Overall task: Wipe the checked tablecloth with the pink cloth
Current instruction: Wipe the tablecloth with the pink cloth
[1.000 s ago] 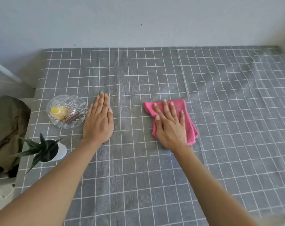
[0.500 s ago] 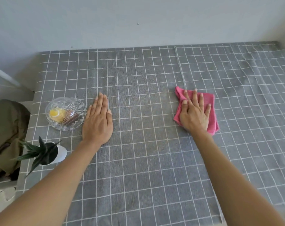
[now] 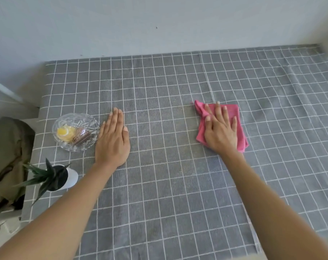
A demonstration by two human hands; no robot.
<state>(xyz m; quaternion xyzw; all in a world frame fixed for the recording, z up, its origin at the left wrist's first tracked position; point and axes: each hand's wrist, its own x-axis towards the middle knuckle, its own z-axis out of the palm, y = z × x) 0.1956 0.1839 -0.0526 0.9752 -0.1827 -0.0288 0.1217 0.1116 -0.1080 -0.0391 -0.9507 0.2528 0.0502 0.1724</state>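
Head view: your right hand point(image 3: 221, 132) presses flat, fingers spread, on the pink cloth point(image 3: 240, 136), its long axis running toward the wall; your left hand point(image 3: 113, 141) lies flat on the checked tablecloth point(image 3: 168, 184).

Soft, even daylight we see throughout, faint shadows beside our forearms, wide-angle bending at the edges, slight overall softness, no glare.

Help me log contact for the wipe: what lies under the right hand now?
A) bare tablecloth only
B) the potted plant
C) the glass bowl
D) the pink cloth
D: the right hand lies flat with straight fingers on the pink cloth, pressing it onto the checked tablecloth.
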